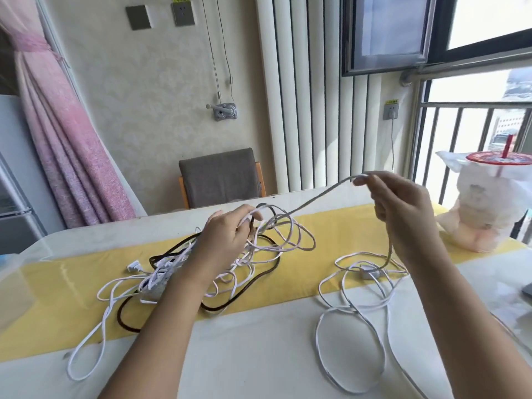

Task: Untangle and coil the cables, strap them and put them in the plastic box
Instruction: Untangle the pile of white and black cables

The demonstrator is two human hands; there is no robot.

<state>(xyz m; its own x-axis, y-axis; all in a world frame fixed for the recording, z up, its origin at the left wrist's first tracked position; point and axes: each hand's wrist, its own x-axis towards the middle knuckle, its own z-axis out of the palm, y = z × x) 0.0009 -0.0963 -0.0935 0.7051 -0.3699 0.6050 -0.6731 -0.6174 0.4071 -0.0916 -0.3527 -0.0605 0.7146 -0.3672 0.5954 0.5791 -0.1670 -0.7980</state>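
Heaped mid-bench on the yellow runner (pixel 345 226): the tangle of cables (pixel 218 263), white strands wound through a dark brown cable (pixel 243 290). Stretched up and out of that heap toward the right: one white cable (pixel 311 201). Pinched at its high point by the right hand (pixel 403 208), fingertips closed on it, raised above the bench (pixel 259 355). From there, dropping to the freed loops (pixel 359 308) spread loosely on the near right side. Restrained at the heap by the left hand (pixel 227 234), fingers curled round a few loops at the top and lifting them a little.

Judging by this, early in the untangling: nothing coiled, strapped or boxed.

To do the step well:
- Grip lightly with the left hand, so loops slip rather than cinch.
- Pull slowly along the strand's own run, never across it.
- Stop at any snag and feed the strand back through the loop instead of tugging.
- Watch the dark brown cable, likely to drag along.
- Lay the freed length well apart from the heap.

Further out: a bagged drink cup (pixel 489 205) at the far right edge, a grey chair (pixel 221 177) behind the bench, a pink curtain (pixel 66 139) at the left. Cannot make out the plastic box with any certainty.
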